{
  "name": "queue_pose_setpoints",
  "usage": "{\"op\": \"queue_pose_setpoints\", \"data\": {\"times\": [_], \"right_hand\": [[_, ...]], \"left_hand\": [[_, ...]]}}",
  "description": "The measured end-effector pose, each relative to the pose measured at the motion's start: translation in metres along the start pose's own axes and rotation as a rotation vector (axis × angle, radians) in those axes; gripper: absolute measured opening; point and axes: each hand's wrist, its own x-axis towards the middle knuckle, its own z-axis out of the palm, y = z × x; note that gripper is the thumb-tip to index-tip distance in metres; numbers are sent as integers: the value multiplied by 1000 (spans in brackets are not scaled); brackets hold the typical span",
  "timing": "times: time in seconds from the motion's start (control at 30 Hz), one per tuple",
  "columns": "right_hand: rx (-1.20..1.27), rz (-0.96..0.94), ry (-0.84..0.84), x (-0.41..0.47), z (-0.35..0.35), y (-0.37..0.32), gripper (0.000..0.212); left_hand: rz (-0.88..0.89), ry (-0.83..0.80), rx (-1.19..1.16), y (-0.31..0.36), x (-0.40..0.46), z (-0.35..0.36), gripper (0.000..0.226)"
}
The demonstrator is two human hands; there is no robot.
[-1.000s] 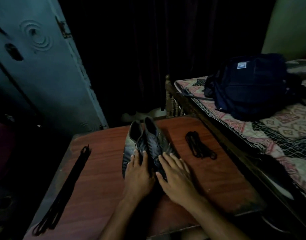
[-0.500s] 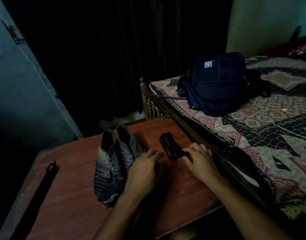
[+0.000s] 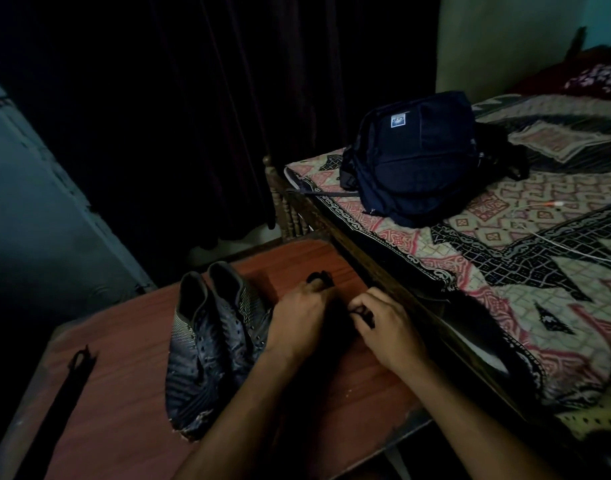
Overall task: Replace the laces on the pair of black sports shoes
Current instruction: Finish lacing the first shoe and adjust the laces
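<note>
Now, shoes (image 3: 214,344): unlaced, mid-surface; your lacing isn't begun.
Hands: your left hand (image 3: 298,318) and right hand (image 3: 388,332) pinch the bundled lace (image 3: 320,277) near the right edge.
Left: thread both.

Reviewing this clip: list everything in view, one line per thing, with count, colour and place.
Worn black sports shoes: two, black-grey, side by side on the table, eyelets empty.
Bundled black lace: one, black, on the table right of the shoes, between both hands.
Straight black laces: count unclear, black, along the table's left edge.
Reddish wooden table: one, red-brown, in front of the person.
Navy fabric backpack: one, dark blue, on the bed.
Patterned bed cover: one, cream, pink and black, right of the table.
Dark curtain: one, behind the table.
Left hand: one, touching the bundle.
Right hand: one, pinching the bundle's near end.
</note>
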Motion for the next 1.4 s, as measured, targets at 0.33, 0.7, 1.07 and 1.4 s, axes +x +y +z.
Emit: {"op": "queue_pose_setpoints", "data": {"times": [0.33, 0.7, 1.07, 1.4], "right_hand": [[98, -31, 113, -5, -4, 3, 8], [63, -12, -10, 6, 6, -7, 10], [164, -304, -167, 61, 29, -107, 49], [323, 4, -612, 52, 42, -127, 40]], "left_hand": [[44, -19, -33, -40, 8, -45, 12], [-201, 204, -667, -32, -10, -121, 9], [-222, 472, -1112, -23, -40, -188, 15], [-370, 887, -1511, -66, -78, -229, 19]]}}
